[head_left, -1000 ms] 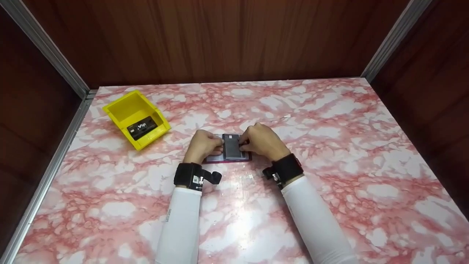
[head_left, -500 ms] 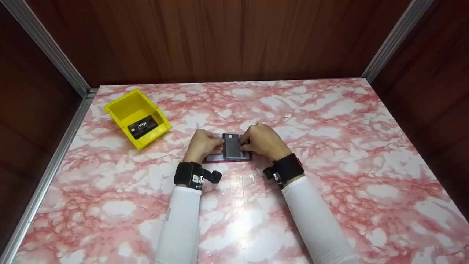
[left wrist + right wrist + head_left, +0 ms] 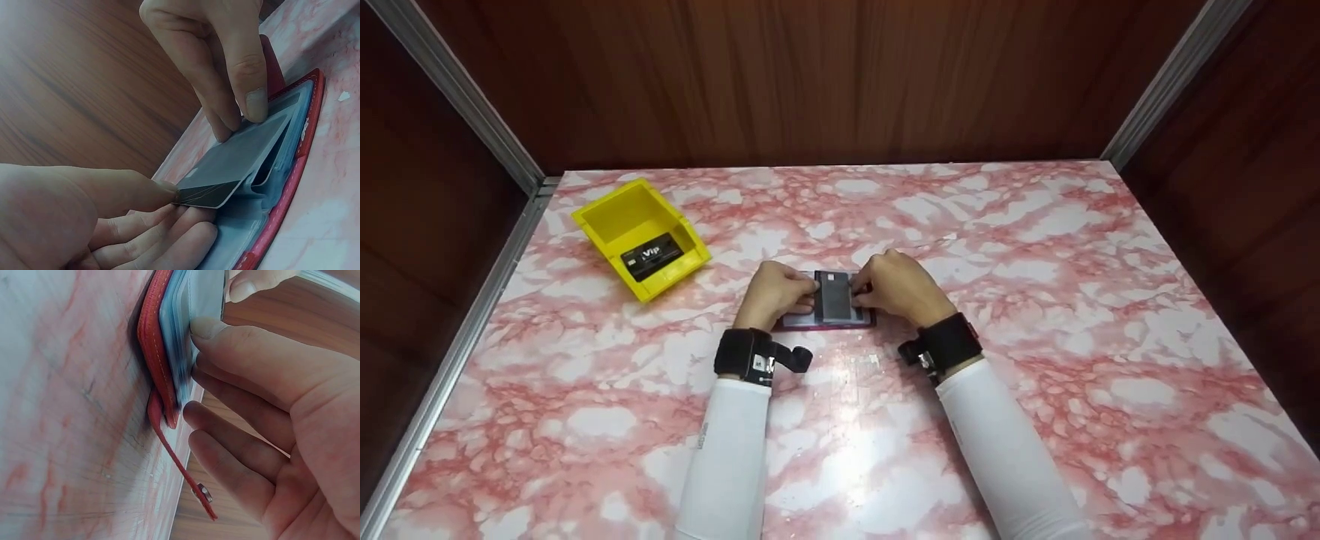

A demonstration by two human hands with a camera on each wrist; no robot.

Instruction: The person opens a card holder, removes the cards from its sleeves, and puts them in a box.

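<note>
An open red card holder [image 3: 829,327] with clear plastic sleeves lies on the table between both hands. A dark bank card [image 3: 212,195] sits mostly inside one clear sleeve [image 3: 239,145], with its black end sticking out. My left hand [image 3: 771,294] pinches that end between thumb and fingers. On the opposite side, my right hand [image 3: 901,286] pinches the sleeve's edge, its thumb on top in the right wrist view; the other fingers are loosely bent. A thin red strap [image 3: 181,464] with a metal snap extends from the cover in the right wrist view.
A yellow bin [image 3: 619,214] stands at the table's back left, holding a black card [image 3: 652,256] marked "Vip". The pink-and-white marbled table [image 3: 1035,315] is bordered by dark wood panels [image 3: 825,82] at the back and sides.
Both hands stay in nearly the same place on the card and sleeve. Slightly more of the card's dark end seems to show beside the left hand.
</note>
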